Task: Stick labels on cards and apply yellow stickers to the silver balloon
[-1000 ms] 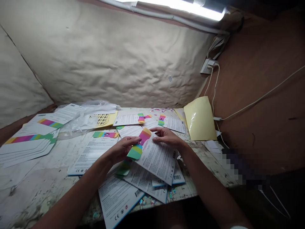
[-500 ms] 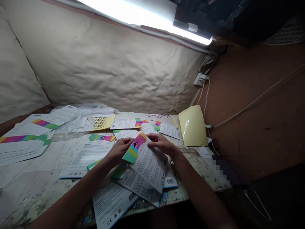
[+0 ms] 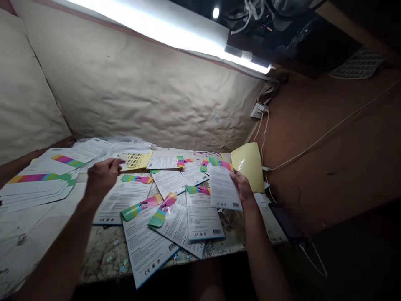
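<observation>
My right hand [image 3: 240, 187] holds a white printed card with a rainbow-striped top [image 3: 223, 184] up above the table at the right. My left hand [image 3: 102, 174] hovers over the left middle of the table, fingers loosely curled, nothing visible in it. It is close to a yellow sticker sheet [image 3: 136, 160] and a crumpled clear plastic bag [image 3: 115, 146]. Several more rainbow-topped cards [image 3: 175, 209] lie fanned out on the worn tabletop [image 3: 37, 234] between my arms.
A stack of larger white cards with rainbow bands [image 3: 37, 184] lies at the far left. A glossy yellow backing sheet [image 3: 249, 165] leans against the brown right wall, near a socket and white cables [image 3: 260, 110]. A lit tube lamp [image 3: 163, 29] runs along the paper-covered back wall.
Both hands had been on one card at the centre. My right hand has carried a card up and to the right, and my left hand has let go and moved left toward the yellow sheet.
</observation>
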Action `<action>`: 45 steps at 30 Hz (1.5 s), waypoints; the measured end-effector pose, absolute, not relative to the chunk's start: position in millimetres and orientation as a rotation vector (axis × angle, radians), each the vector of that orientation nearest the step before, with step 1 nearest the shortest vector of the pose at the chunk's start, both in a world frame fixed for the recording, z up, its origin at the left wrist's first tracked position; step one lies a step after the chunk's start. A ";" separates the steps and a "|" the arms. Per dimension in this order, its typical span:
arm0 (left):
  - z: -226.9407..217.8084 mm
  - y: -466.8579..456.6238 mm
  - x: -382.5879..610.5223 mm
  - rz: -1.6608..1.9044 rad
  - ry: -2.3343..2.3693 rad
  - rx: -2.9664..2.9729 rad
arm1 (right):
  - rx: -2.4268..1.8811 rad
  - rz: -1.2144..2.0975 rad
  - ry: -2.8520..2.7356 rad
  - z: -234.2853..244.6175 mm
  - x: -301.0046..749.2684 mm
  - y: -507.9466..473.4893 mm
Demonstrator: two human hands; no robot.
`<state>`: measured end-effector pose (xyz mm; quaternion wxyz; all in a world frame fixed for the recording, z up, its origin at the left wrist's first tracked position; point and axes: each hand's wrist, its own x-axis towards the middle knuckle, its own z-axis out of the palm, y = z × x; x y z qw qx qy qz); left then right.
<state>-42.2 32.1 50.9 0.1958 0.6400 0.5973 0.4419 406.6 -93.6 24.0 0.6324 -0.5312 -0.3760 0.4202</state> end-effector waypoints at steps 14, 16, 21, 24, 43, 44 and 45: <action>-34.3 -116.1 8.1 0.518 1.295 2.561 | -1.923 0.584 -1.262 -28.7 316.8 -147.8; -37.5 -122.7 20.6 0.570 1.312 2.528 | -1.809 0.712 -1.261 -26.4 306.5 -143.8; -23.5 -116.4 23.5 0.778 1.168 2.216 | -1.539 0.954 -1.115 -24.1 290.5 -140.6; -13.0 -113.1 31.2 0.897 1.084 1.859 | -1.372 1.074 -0.973 -25.4 288.1 -140.7; -7.7 -84.6 -19.5 0.563 1.659 2.149 | -0.889 1.412 -0.568 -26.8 284.7 -159.5; -10.5 -85.3 -17.4 0.577 1.641 2.122 | -0.871 1.416 -0.563 -26.7 281.5 -159.7; -12.5 -86.8 -14.4 0.584 1.631 2.096 | -0.863 1.421 -0.566 -25.9 278.9 -159.8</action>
